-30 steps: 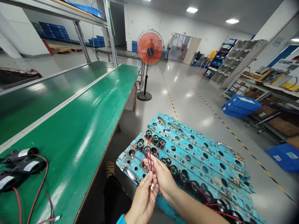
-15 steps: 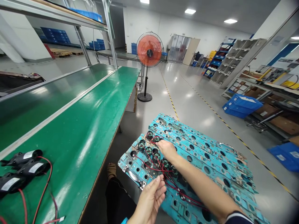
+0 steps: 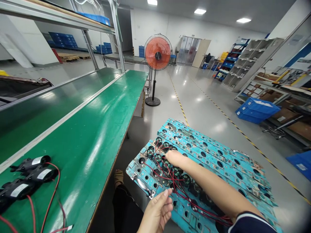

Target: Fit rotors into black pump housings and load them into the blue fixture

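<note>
The right hand (image 3: 175,158) is reaching over the turquoise board (image 3: 178,215), its fingertips working low among the round black parts (image 3: 158,158) and red wires (image 3: 173,178); its grip is being hidden by the back of the hand, so whether it is closing on anything cannot be told. The left hand (image 3: 157,210) is hovering by the near edge, palm turned inward, standing partly open with loosely curling fingers and no visible load. The round parts are sitting in the board's openings, wires trailing across them. Black housings with white labels (image 3: 24,187) are lying on the green bench (image 3: 73,136), left of the board.
</note>
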`<state>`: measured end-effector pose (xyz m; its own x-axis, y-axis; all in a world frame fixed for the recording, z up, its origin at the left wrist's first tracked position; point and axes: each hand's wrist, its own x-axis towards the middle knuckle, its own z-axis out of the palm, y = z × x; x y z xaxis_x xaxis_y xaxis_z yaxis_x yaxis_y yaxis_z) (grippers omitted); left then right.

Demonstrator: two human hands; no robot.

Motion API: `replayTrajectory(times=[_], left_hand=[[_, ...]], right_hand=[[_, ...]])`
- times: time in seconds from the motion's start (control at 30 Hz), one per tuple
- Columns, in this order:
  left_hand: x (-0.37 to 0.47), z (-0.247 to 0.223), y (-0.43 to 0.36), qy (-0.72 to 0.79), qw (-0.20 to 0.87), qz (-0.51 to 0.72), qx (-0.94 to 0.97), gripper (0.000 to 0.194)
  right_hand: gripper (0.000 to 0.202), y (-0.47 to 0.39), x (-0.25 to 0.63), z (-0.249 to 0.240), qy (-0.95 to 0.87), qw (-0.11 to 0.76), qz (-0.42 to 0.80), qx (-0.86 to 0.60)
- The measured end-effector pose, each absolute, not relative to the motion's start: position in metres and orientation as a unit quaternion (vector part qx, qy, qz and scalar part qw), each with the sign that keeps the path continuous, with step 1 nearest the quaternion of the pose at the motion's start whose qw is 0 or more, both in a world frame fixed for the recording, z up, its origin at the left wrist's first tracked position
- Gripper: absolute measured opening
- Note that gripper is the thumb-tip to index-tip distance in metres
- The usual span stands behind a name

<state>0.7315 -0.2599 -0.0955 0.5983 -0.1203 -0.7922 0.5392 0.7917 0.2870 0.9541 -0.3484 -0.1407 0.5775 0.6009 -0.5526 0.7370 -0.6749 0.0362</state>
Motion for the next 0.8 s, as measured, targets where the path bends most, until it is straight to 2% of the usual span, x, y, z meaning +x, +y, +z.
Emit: replayTrajectory(times=[0.23, 0.47, 0.67, 0.8], left_hand=[[0.727, -0.097, -0.255, 0.398, 0.860, -0.182, 0.263, 0.044], [0.715, -0.092, -0.254, 0.358, 0.869, -0.188, 0.285, 0.051], [0.696, -0.068, -0.242, 0.316, 0.857, -0.232, 0.334, 0.063], [0.678, -0.052, -0.220, 0.298, 0.851, -0.231, 0.366, 0.060]], right_hand=[[0.031, -0.363, 0.953, -0.139, 0.378, 0.097, -0.316, 0.865], [0.020, -0.377, 0.954, -0.133, 0.377, 0.031, -0.321, 0.868], [0.015, -0.380, 0.950, -0.139, 0.361, -0.020, -0.300, 0.883], [0.023, -0.380, 0.949, -0.135, 0.352, -0.060, -0.280, 0.891]])
